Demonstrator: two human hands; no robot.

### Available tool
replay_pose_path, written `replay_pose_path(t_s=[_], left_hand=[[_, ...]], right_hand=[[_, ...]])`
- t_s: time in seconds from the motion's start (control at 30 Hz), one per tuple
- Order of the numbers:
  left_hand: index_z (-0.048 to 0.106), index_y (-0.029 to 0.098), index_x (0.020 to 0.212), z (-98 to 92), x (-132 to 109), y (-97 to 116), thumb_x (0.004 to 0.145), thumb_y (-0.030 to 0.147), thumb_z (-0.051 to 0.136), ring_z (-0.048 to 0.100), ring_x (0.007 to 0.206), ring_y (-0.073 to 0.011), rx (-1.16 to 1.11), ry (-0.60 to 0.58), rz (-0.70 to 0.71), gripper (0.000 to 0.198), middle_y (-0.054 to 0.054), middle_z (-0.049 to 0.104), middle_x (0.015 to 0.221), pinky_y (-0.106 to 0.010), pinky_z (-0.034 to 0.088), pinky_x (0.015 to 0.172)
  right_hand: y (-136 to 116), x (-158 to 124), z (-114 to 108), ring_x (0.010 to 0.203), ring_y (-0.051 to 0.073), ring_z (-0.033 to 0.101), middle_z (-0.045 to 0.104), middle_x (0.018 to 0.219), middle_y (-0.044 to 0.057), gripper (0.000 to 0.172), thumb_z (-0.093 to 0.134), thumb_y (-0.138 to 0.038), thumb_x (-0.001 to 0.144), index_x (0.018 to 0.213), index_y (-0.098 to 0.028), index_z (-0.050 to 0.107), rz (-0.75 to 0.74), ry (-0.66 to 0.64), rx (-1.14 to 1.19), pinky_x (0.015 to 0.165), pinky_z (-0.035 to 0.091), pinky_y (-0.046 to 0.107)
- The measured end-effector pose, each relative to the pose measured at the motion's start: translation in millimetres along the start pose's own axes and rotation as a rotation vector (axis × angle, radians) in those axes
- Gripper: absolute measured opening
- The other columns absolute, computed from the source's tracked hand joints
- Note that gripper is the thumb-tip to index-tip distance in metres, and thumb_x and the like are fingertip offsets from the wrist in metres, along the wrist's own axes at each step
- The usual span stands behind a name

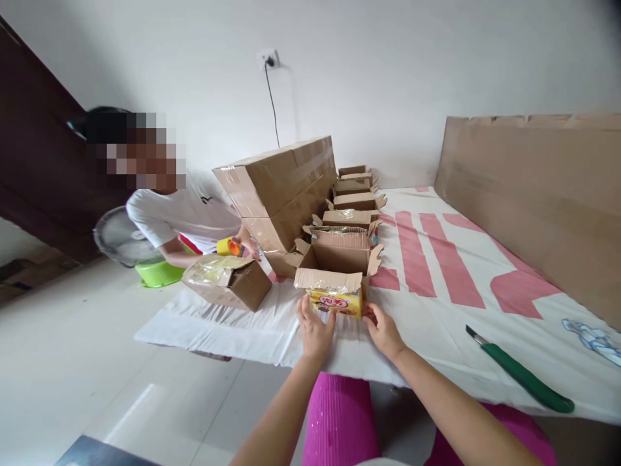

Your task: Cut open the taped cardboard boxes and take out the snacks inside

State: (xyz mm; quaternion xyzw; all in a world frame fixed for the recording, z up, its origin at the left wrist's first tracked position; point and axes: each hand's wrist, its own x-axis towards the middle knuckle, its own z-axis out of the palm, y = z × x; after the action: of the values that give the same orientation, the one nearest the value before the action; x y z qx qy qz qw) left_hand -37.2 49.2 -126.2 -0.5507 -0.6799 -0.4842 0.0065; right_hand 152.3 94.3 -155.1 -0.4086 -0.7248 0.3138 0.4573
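A small yellow printed snack box [336, 303] stands at the table's front edge, partly under the raised flap of an open cardboard carton [339, 260]. My left hand [315, 327] grips its left side, fingers along the edge and thumb on the front. At the right end, the fingers of my right hand [385, 330] are closed against its edge. Behind that carton, more open cardboard boxes [352, 202] stand in a row toward the wall. Whether the yellow box touches the carton's wall is hidden by the flap.
Sealed cartons [291, 188] are stacked left of the row. A person [194, 213] at the left holds a tape dispenser [229, 247] by a taped carton [230, 279]. A green-handled knife [526, 375] lies at right, before a tall cardboard panel [528, 194].
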Motion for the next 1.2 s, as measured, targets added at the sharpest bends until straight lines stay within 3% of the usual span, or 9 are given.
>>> replay_pose_path(t_s=[0.1,0.37,0.6,0.73,0.83,0.9,1.03,1.13,1.2], left_hand=[[0.025,0.021,0.144,15.0,-6,14,0.081,0.03,0.068,0.022,0.144,-0.04,0.077,0.0,0.054,0.077,-0.021,0.024,0.15,-0.063,0.031,0.11],[0.038,0.007,0.143,66.6,11,31,0.079,0.022,0.069,0.016,0.143,-0.0518,0.162,0.015,0.067,0.073,-0.032,0.023,0.151,-0.073,0.024,0.108],[0.035,0.011,0.144,63.1,9,31,0.075,0.019,0.068,0.02,0.144,-0.0466,0.119,0.019,0.123,0.077,-0.028,0.023,0.154,-0.069,0.026,0.11],[0.038,0.019,0.139,28.6,-5,23,0.077,0.02,0.065,0.035,0.14,-0.0351,0.07,0.028,0.201,0.067,-0.02,0.034,0.149,-0.055,0.04,0.107],[0.048,0.021,0.124,-16.9,4,0,0.082,0.025,0.061,0.045,0.131,-0.03,0.059,0.111,0.193,0.045,-0.015,0.046,0.135,-0.051,0.04,0.107],[0.05,0.019,0.118,-54.6,28,-23,0.084,0.028,0.059,0.042,0.131,-0.0318,0.077,0.228,0.108,0.037,-0.016,0.048,0.129,-0.056,0.034,0.11],[0.041,0.015,0.13,-131.2,103,-66,0.089,0.024,0.052,0.032,0.138,-0.0326,0.134,0.388,-0.157,0.044,-0.019,0.038,0.14,-0.058,0.026,0.114],[0.042,0.015,0.135,-173.0,155,-85,0.093,0.025,0.055,0.042,0.132,-0.0313,0.154,0.36,-0.355,0.045,-0.018,0.04,0.144,-0.055,0.037,0.108],[0.05,0.018,0.131,-187.7,178,-91,0.093,0.031,0.06,0.053,0.121,-0.0286,0.145,0.275,-0.46,0.042,-0.013,0.05,0.138,-0.052,0.047,0.1]], right_hand=[[-2,2,1,0.098,0.021,0.07,0.073,0.107,0.007,0.036,0.049,-0.016,0.088,0.123,-0.023,0.056,-0.051,-0.025,0.0,0.09,0.057,0.039],[0,-1,4,0.094,0.025,0.067,0.069,0.106,0.011,0.034,0.051,-0.016,0.083,0.116,-0.021,0.058,-0.082,0.027,-0.088,0.087,0.056,0.045],[-2,-3,2,0.091,0.026,0.062,0.063,0.096,0.01,0.02,0.049,-0.014,0.081,0.097,-0.021,0.059,-0.111,0.058,-0.135,0.084,0.054,0.044],[-1,-3,-2,0.085,0.025,0.063,0.062,0.09,0.008,0.011,0.05,-0.017,0.083,0.089,-0.022,0.059,-0.119,0.043,-0.131,0.079,0.055,0.041],[0,-3,-3,0.083,0.024,0.063,0.063,0.09,0.008,0.01,0.051,-0.019,0.083,0.088,-0.022,0.059,-0.116,0.026,-0.117,0.075,0.056,0.039],[0,-3,-2,0.081,0.023,0.063,0.063,0.09,0.008,0.011,0.051,-0.019,0.083,0.089,-0.021,0.06,-0.111,0.013,-0.105,0.073,0.056,0.038],[-1,-3,-1,0.081,0.024,0.063,0.063,0.09,0.008,0.011,0.051,-0.02,0.082,0.086,-0.021,0.061,-0.102,-0.014,-0.086,0.075,0.054,0.039],[-2,-1,-1,0.083,0.025,0.062,0.064,0.088,0.008,0.011,0.051,-0.021,0.081,0.084,-0.021,0.061,-0.091,-0.028,-0.075,0.078,0.053,0.041],[-4,1,-1,0.084,0.025,0.062,0.064,0.088,0.008,0.01,0.051,-0.022,0.08,0.082,-0.021,0.061,-0.08,-0.034,-0.068,0.079,0.052,0.043]])
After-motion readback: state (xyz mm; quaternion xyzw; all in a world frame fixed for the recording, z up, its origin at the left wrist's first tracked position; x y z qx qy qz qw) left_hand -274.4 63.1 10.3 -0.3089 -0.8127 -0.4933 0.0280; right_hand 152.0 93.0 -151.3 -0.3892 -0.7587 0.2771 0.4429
